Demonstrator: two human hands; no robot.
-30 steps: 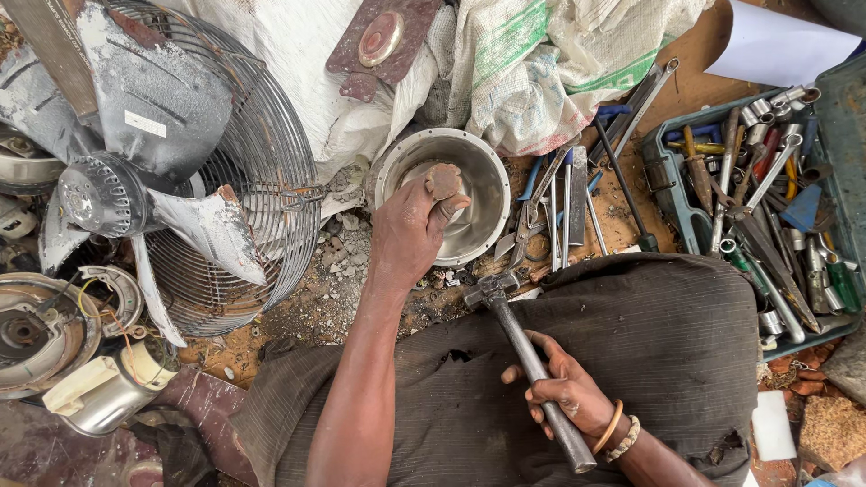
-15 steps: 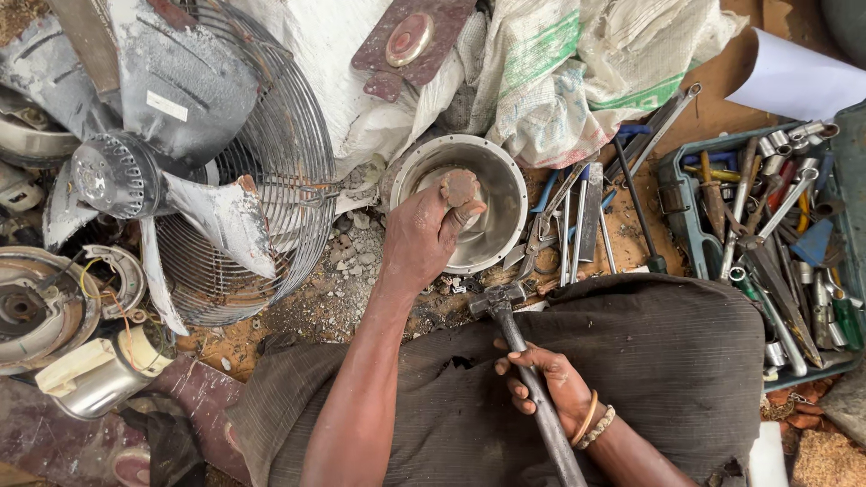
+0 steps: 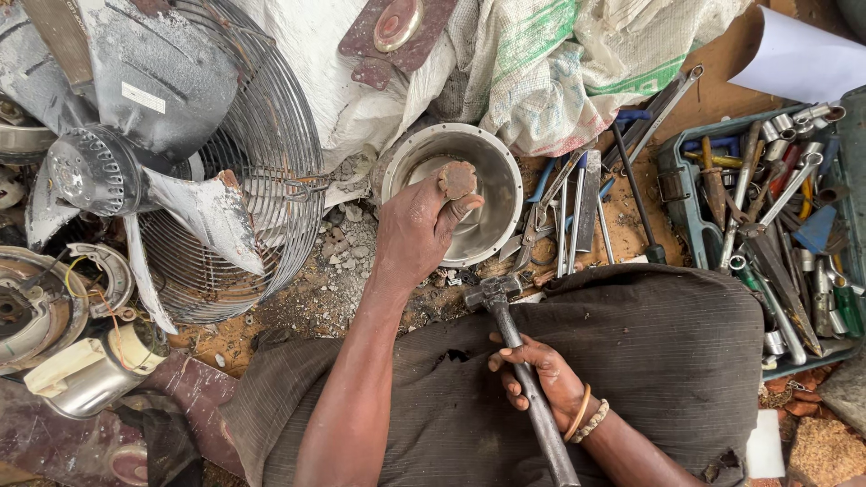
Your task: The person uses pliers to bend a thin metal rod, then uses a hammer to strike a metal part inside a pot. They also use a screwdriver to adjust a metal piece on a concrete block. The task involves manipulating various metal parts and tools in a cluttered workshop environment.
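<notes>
Metal bowl [image 3: 469,194] is our landmark in the head view, a round steel basin lying on gritty ground just above the dark cloth [image 3: 631,361] over our lap. Our left hand [image 3: 417,230] reaches over the bowl's near-left rim, fingers and thumb closed around a small rusty lobed metal piece [image 3: 457,179], held above the bowl's inside. Our right hand [image 3: 541,383] lies below and to the right of the bowl, on the cloth, wrapped tight around the shaft of a hammer [image 3: 519,361]; the hammer's head sits just below the bowl's lower rim, at the cloth's edge, and beaded bracelets circle that wrist. Left of the bowl we see a wire fan guard [image 3: 262,180] with grey fan blades [image 3: 135,135] in front of it, and further left, lower down, a round motor housing [image 3: 36,307]. Just right of the bowl, loose pliers and screwdrivers [image 3: 568,216] lie on the ground. Well to the right stands a teal tool tray [image 3: 785,225] packed with wrenches and sockets. Above the bowl lie woven sacks [image 3: 559,63].
</notes>
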